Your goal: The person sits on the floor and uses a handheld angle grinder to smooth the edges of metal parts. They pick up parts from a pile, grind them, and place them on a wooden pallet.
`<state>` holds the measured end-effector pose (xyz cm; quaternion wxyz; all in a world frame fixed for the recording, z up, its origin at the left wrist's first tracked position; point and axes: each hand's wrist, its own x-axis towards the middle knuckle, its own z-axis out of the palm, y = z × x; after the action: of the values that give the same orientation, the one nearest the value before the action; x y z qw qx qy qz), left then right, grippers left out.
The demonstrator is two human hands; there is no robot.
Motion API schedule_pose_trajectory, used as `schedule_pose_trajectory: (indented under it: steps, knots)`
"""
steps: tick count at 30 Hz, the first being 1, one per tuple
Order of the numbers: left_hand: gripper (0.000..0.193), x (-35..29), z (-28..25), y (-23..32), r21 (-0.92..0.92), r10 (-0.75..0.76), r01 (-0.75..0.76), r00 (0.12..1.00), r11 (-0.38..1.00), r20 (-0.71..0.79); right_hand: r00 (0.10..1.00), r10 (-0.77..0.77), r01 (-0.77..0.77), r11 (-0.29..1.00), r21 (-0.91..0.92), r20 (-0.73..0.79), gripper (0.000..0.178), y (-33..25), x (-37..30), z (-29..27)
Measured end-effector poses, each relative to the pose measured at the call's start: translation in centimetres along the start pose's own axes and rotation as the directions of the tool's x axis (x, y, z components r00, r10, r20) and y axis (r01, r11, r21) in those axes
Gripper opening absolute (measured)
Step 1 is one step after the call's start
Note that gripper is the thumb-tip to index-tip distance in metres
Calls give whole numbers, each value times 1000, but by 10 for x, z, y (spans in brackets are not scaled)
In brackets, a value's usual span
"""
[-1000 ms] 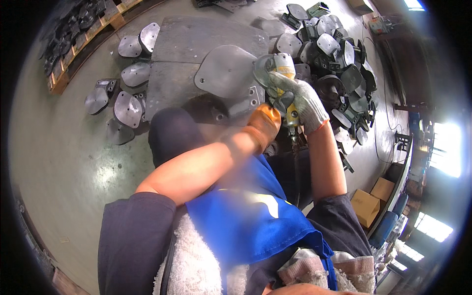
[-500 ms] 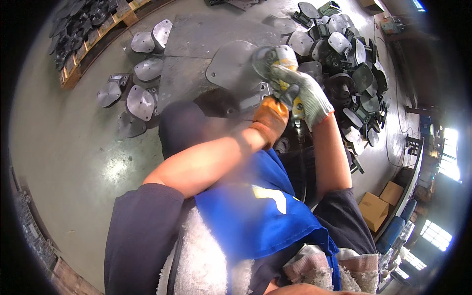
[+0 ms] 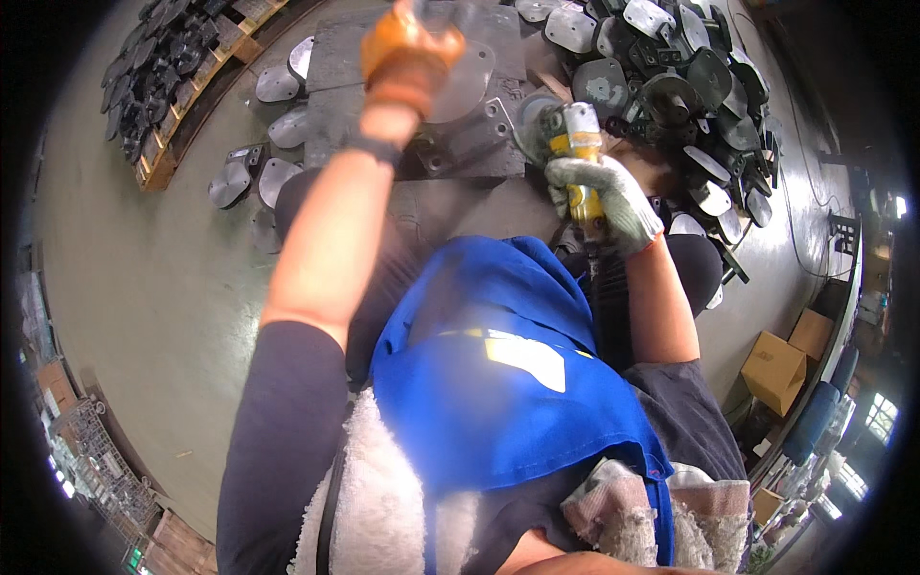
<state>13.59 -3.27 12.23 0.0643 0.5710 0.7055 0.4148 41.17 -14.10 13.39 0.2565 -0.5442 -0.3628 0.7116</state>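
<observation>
My right hand (image 3: 613, 196), in a pale grey work glove, is wrapped round the yellow body of an angle grinder (image 3: 581, 144). The grinder's disc end points away from me, beside the right end of a dark metal bracket (image 3: 460, 144) with holes in it. This bracket, with a rounded grey plate (image 3: 470, 84) at its far side, lies on a steel work surface (image 3: 335, 105). Stretched out over the left of that plate is my left hand (image 3: 410, 59) in an orange glove. Its fingers are blurred and partly cut by the top edge, so their grip is unclear.
Many similar brackets with rounded plates are heaped (image 3: 671, 86) to the right. Several more (image 3: 230, 182) stand on the floor at left. A wooden pallet (image 3: 158, 168) loaded with dark parts is at far left. Cardboard boxes (image 3: 774, 372) and a cable (image 3: 788, 211) lie at right.
My left hand has left the grinder and swung forward and left over the plate. The grinder in my right hand has come slightly nearer and to the right.
</observation>
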Motion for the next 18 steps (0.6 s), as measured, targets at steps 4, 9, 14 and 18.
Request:
schedule_pose_trajectory:
  steps: [4,9,14,18]
  knots:
    - [49,33,21,-32,341,208,-214,977,916,55,986,141,-137,989,-55,86,23,22,-9,-7]
    - [52,53,80,-79,463,74,-283,905,840,419,956,241,-271,944,190,167,27,50,6,-18]
    - [54,73,80,-93,519,-164,-133,858,844,487,968,184,-177,982,-59,169,27,32,-5,-4]
    - [57,111,107,-214,509,5,-396,793,764,610,955,255,-233,961,-152,148,28,24,-1,8]
